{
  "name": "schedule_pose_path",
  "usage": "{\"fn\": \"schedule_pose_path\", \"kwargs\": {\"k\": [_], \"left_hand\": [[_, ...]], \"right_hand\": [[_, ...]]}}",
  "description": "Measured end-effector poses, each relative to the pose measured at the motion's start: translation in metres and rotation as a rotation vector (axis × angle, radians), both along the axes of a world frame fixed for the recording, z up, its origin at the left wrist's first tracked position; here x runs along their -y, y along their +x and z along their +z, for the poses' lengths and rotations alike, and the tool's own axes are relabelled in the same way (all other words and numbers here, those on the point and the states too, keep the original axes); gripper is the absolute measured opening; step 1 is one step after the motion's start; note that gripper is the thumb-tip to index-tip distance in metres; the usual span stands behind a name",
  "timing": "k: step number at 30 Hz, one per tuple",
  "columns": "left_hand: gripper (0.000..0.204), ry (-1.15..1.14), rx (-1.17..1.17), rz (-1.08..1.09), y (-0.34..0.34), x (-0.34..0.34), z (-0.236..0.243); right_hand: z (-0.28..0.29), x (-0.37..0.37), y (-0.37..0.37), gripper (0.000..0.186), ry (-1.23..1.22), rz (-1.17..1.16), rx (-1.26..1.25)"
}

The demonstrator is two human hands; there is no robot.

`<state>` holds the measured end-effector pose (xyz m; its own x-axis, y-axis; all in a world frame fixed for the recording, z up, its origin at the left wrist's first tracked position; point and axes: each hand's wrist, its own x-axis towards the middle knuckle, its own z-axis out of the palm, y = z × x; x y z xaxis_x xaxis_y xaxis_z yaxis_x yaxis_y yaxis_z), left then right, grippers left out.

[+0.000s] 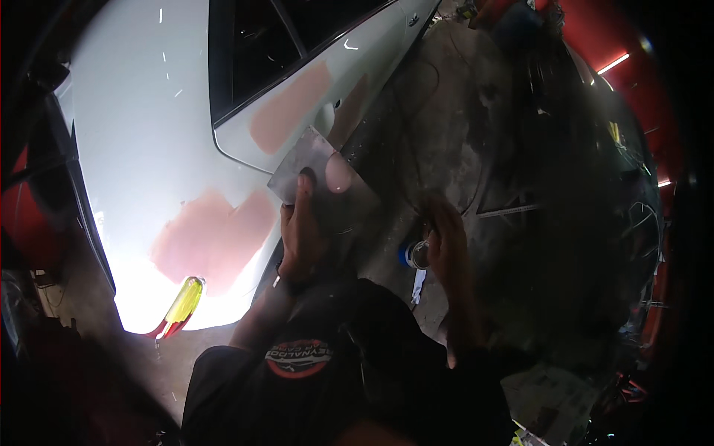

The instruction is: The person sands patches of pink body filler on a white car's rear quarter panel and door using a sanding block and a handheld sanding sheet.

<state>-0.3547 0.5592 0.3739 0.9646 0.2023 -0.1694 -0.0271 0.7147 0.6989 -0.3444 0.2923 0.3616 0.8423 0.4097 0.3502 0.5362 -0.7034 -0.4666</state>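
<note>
My left hand [300, 230] grips a grey square board [294, 175] with its thumb over the face; a glossy pink blob of paste [338, 172] lies on it. The board is beside the white car's rear side [126, 163], which bears matte pink patches on the quarter panel [212, 230] and door [286, 108]. My right hand [446, 238] is to the right of the board with curled fingers; what they hold is too dark to make out. Just left of those fingers shows a round metal can [413, 254] with a blue part; I cannot tell whether the hand touches it.
A hose [435, 82] runs over the grey concrete floor [457, 111] along the car. A dark, cluttered shape [573, 141] fills the right side, before red walls [606, 37] with strip lights. The car's tail lamp [178, 305] is at lower left.
</note>
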Motion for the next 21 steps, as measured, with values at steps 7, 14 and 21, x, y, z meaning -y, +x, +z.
{"fn": "schedule_pose_path", "kwargs": {"k": [7,14,21], "left_hand": [[0.046,0.083,0.057,0.049,0.039,-0.015,-0.026],[0.043,0.145,-0.053,0.23,0.068,-0.014,-0.027],[0.041,0.582,-0.322,0.545,0.088,0.0,-0.042]], "right_hand": [[0.016,-0.066,0.033,0.045,-0.17,0.152,0.45],[0.018,-0.087,0.106,0.045,-0.15,0.348,0.468],[-0.019,-0.088,0.185,0.046,-0.1,0.807,0.334]]}}
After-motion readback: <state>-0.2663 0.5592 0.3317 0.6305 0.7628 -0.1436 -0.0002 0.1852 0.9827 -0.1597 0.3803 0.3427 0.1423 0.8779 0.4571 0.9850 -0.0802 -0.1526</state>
